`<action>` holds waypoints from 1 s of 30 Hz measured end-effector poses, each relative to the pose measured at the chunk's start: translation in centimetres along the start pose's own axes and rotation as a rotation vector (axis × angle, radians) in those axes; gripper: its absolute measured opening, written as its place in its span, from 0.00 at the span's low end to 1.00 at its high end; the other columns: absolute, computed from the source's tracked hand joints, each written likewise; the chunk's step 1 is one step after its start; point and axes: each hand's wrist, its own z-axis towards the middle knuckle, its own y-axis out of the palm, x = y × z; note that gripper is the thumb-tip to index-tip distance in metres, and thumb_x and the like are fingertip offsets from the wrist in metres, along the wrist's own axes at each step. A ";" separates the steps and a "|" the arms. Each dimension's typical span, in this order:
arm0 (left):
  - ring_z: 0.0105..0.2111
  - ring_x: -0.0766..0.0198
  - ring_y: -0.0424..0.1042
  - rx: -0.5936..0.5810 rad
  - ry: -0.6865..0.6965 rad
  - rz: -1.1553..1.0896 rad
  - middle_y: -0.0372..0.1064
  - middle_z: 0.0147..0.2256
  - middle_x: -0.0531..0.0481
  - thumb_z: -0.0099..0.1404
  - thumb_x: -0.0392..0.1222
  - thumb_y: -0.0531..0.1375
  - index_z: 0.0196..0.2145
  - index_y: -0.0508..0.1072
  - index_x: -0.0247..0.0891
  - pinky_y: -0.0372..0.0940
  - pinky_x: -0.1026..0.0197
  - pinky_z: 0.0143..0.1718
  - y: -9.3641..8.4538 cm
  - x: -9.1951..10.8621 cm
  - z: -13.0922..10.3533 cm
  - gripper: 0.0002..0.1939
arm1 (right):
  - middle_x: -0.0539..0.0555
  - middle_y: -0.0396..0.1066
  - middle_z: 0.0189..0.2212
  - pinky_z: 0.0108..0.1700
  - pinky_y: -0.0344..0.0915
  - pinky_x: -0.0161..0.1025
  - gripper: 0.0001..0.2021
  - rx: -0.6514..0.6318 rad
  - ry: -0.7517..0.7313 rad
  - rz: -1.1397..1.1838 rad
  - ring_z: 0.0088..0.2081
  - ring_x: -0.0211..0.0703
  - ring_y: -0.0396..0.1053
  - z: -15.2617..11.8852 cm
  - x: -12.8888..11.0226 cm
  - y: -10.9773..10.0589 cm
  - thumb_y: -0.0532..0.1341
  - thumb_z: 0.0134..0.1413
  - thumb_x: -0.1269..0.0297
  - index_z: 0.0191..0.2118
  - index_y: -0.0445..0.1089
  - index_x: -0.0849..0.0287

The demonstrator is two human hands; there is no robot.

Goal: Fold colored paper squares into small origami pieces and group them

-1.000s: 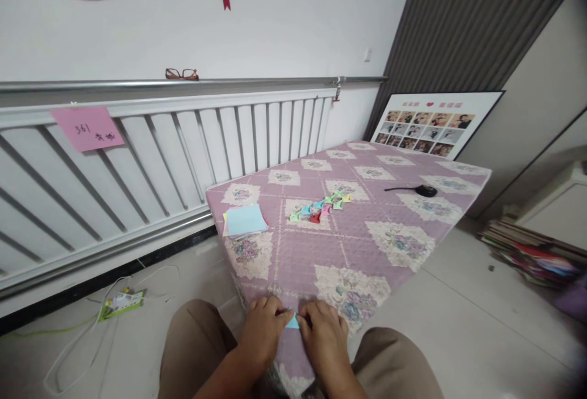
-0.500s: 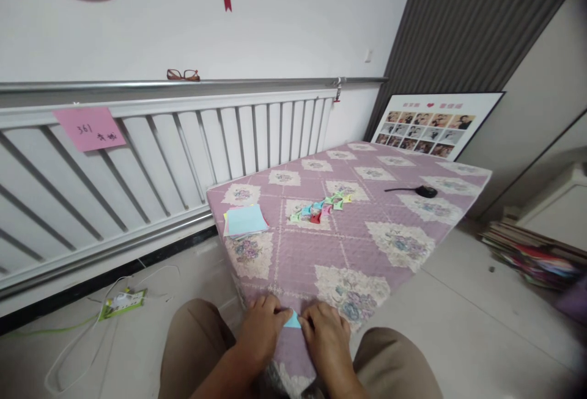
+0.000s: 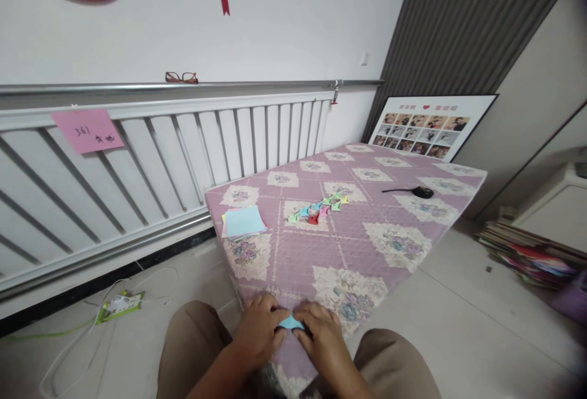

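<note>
small light blue folded paper (image 3: 290, 322) at near corner of table (image 3: 312, 252), between both hands. left hand (image 3: 261, 329) pinches its left end, thumb and fingers close together; right hand (image 3: 320, 332) pinches right end likewise. paper stack (image 3: 244, 222), light blue sheet on top, by left edge. colored folded pieces (image 3: 313, 219) clustered in slanting line near table's middle. black round object (image 3: 422, 192) with thin tail toward right edge.

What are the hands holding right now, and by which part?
A small, narrow, light-blue piece of paper, held at opposite ends: left end in the left hand's fingers, right end in the right hand's.
</note>
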 end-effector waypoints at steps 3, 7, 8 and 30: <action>0.42 0.58 0.62 0.018 -0.001 -0.040 0.65 0.41 0.51 0.60 0.41 0.59 0.47 0.72 0.53 0.54 0.55 0.45 0.0 -0.2 0.1 0.16 | 0.48 0.72 0.37 0.44 0.54 0.42 0.07 -0.006 0.013 0.007 0.43 0.45 0.66 0.4 0.1 -0.1 0.60 0.51 0.69 0.35 0.71 0.49; 0.42 0.58 0.62 0.017 -0.013 -0.056 0.65 0.41 0.51 0.60 0.40 0.58 0.46 0.72 0.53 0.54 0.55 0.45 0.3 -0.3 0.2 0.15 | 0.48 0.72 0.36 0.44 0.54 0.42 0.06 0.008 0.007 0.007 0.42 0.45 0.67 0.4 0.0 0.1 0.60 0.52 0.68 0.35 0.71 0.49; 0.42 0.58 0.62 0.021 -0.014 -0.059 0.65 0.41 0.51 0.61 0.40 0.58 0.46 0.72 0.52 0.54 0.54 0.44 0.3 -0.3 0.2 0.15 | 0.48 0.72 0.36 0.44 0.54 0.42 0.06 0.011 0.010 0.005 0.42 0.45 0.67 0.3 0.0 0.1 0.59 0.53 0.68 0.35 0.71 0.49; 0.40 0.59 0.65 0.136 -0.024 -0.121 0.68 0.38 0.50 0.63 0.40 0.56 0.40 0.75 0.46 0.55 0.56 0.43 1.0 0.1 0.5 0.10 | 0.50 0.71 0.34 0.43 0.53 0.42 0.04 0.017 0.047 -0.040 0.41 0.45 0.66 0.6 -0.8 0.0 0.59 0.55 0.68 0.33 0.70 0.52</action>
